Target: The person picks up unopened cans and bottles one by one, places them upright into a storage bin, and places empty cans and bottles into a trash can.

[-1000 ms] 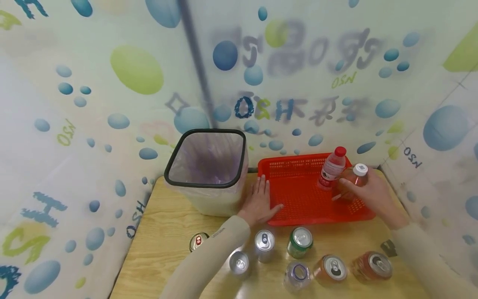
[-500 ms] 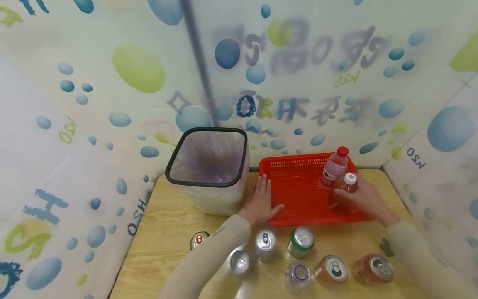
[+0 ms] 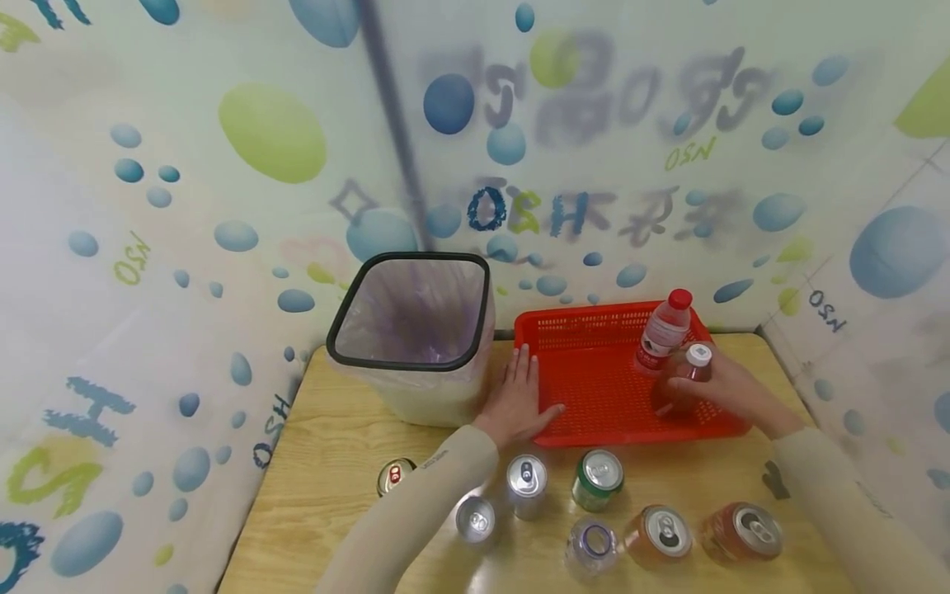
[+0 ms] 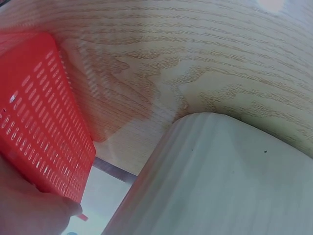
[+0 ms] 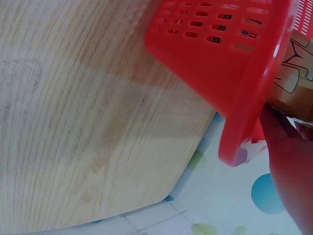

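Observation:
A red perforated plastic basket (image 3: 594, 396) lies on the wooden table. My right hand (image 3: 731, 392) grips a bottle of reddish-brown drink with a white cap (image 3: 698, 356), holding it upright inside the basket's right part. In the right wrist view its brown printed label (image 5: 296, 73) shows behind the basket's rim. Just behind it in the basket stands a clear bottle with a red cap and red label (image 3: 663, 334). My left hand (image 3: 514, 403) rests on the basket's left rim, fingers straight and thumb spread over the near corner.
A lined bin with a black rim (image 3: 404, 365) stands left of the basket. In front are several cans, including a green one (image 3: 597, 480), a silver one (image 3: 527, 487) and an orange-red one (image 3: 740, 532), plus a clear bottle (image 3: 591, 546). A patterned wall (image 3: 631, 165) rises behind.
My right hand has shifted left and slightly nearer with the white-capped bottle, further inside the basket, and barely moves over the last half second. The left hand keeps its place on the rim.

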`<state>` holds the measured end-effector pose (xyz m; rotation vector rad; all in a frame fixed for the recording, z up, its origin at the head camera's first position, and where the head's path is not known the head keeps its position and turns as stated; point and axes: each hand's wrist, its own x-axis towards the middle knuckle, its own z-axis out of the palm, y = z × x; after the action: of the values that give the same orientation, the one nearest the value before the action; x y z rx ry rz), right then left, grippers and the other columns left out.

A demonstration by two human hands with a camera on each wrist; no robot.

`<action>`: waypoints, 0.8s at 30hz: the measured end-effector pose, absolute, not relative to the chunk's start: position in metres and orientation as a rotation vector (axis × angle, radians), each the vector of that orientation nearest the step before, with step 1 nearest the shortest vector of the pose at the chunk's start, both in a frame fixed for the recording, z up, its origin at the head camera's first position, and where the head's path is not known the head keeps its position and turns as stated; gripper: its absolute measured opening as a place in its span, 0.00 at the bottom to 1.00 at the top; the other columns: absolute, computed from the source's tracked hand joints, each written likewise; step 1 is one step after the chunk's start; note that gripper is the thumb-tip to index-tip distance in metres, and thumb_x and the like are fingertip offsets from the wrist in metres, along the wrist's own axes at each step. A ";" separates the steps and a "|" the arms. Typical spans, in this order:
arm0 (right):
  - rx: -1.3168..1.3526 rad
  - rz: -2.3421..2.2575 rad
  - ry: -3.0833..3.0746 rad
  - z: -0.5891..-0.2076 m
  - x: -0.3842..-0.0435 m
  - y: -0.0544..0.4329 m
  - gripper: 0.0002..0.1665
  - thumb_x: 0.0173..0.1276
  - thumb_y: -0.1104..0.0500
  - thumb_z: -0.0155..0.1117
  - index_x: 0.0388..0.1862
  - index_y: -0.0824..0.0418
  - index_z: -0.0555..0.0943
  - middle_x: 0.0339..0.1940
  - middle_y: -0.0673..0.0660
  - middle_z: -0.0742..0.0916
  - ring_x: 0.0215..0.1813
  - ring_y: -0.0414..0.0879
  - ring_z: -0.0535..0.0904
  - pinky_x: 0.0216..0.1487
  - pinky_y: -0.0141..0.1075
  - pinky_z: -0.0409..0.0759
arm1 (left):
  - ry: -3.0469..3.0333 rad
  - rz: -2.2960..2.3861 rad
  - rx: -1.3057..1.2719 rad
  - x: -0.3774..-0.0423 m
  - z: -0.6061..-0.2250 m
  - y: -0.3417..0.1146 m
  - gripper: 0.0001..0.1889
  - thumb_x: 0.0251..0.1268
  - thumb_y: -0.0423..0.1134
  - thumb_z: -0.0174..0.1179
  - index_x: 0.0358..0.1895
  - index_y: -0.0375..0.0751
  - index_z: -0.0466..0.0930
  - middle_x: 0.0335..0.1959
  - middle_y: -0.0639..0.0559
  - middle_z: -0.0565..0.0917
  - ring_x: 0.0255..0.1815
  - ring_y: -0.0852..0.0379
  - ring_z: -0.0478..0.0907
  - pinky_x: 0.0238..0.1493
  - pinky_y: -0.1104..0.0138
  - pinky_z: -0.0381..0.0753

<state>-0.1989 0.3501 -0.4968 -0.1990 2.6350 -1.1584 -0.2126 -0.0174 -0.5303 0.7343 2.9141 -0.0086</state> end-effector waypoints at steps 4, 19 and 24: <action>-0.190 -1.142 2.647 -0.498 -0.199 0.349 0.50 0.69 0.41 0.72 0.75 0.65 0.59 0.64 0.69 0.80 0.62 0.64 0.77 0.60 0.60 0.80 | 2.920 0.011 0.741 -0.213 -0.532 -0.018 0.52 0.75 0.71 0.42 0.82 0.28 0.45 0.84 0.32 0.42 0.85 0.35 0.37 0.81 0.49 0.50; -0.224 -1.181 2.650 -0.501 -0.199 0.352 0.51 0.67 0.41 0.75 0.76 0.63 0.59 0.64 0.67 0.79 0.62 0.63 0.77 0.60 0.60 0.80 | 2.899 0.005 0.717 -0.213 -0.526 -0.018 0.53 0.74 0.72 0.43 0.83 0.31 0.43 0.85 0.34 0.41 0.85 0.36 0.37 0.81 0.50 0.49; -0.160 -1.124 2.724 -0.487 -0.188 0.355 0.64 0.66 0.36 0.73 0.83 0.66 0.49 0.73 0.73 0.71 0.69 0.72 0.70 0.61 0.66 0.76 | 2.896 -0.008 0.719 -0.213 -0.527 -0.019 0.53 0.74 0.72 0.43 0.83 0.31 0.43 0.85 0.34 0.41 0.85 0.36 0.38 0.81 0.50 0.51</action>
<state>-0.1878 0.3554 -0.4874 -0.1603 2.7244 -1.1239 -0.2127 -0.0187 -0.5266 0.7189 2.8960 -0.0077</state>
